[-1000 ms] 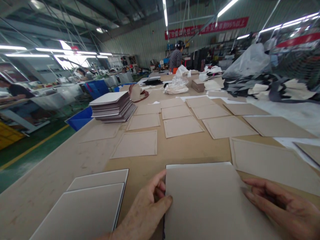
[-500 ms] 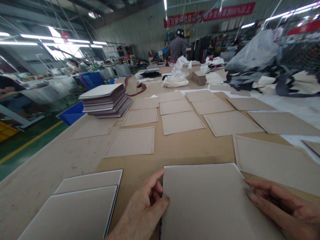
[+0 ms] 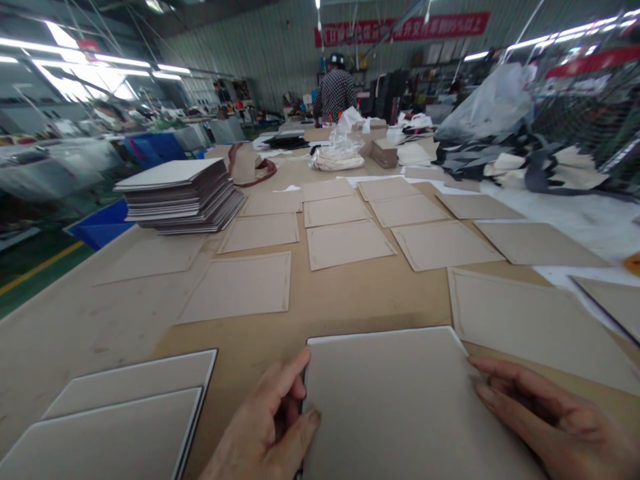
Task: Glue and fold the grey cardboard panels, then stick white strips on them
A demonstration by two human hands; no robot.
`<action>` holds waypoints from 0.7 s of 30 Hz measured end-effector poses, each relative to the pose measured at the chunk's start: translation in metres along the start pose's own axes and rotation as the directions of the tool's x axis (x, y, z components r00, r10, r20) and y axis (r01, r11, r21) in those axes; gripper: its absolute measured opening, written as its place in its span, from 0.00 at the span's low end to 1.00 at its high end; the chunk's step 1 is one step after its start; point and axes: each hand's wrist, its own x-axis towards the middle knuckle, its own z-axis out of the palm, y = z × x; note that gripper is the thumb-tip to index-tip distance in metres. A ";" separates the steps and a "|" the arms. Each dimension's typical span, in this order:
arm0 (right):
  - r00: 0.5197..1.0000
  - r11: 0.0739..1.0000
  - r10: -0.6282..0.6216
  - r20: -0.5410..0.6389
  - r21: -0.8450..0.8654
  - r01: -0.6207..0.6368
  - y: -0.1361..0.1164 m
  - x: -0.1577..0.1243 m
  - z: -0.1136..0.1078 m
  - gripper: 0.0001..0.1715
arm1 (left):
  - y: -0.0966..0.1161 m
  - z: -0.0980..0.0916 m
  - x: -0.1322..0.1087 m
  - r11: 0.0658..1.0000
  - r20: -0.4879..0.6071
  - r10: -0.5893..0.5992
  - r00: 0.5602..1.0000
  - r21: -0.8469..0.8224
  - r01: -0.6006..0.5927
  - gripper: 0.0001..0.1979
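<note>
A grey-beige board panel (image 3: 395, 407) with a white edge along its far side lies on the brown-covered table in front of me. My left hand (image 3: 273, 417) grips its left edge, thumb on top and fingers at the side. At the right edge, my right hand (image 3: 545, 410) pinches the panel between thumb and fingers. Left of my left hand lie overlapping panels (image 3: 120, 427) with white and dark edges. Beyond the held panel, several flat beige pieces (image 3: 347, 245) with marked borders are spread in rows.
A tall stack of panels (image 3: 180, 197) stands at the table's left edge, beside a blue bin (image 3: 103, 223). Farther back are a clear plastic bag (image 3: 343, 143), a brown-trimmed piece (image 3: 250, 167) and dark fabric scraps (image 3: 470, 160). A person (image 3: 335, 90) stands at the far end.
The view has turned slightly to the right, so everything appears shifted left. Both hands keep their hold on the panel's edges.
</note>
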 end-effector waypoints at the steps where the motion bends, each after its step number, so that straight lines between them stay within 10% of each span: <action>1: 1.000 1.000 -0.006 0.008 -0.016 0.006 -0.002 0.000 0.000 0.34 | -0.002 -0.001 0.000 1.000 0.004 0.019 1.000 0.013 -0.019 0.27; 21: 0.998 0.999 0.011 0.061 -0.035 -0.009 -0.004 -0.002 0.001 0.38 | -0.010 -0.001 0.003 0.991 0.010 0.116 0.993 0.072 -0.116 0.29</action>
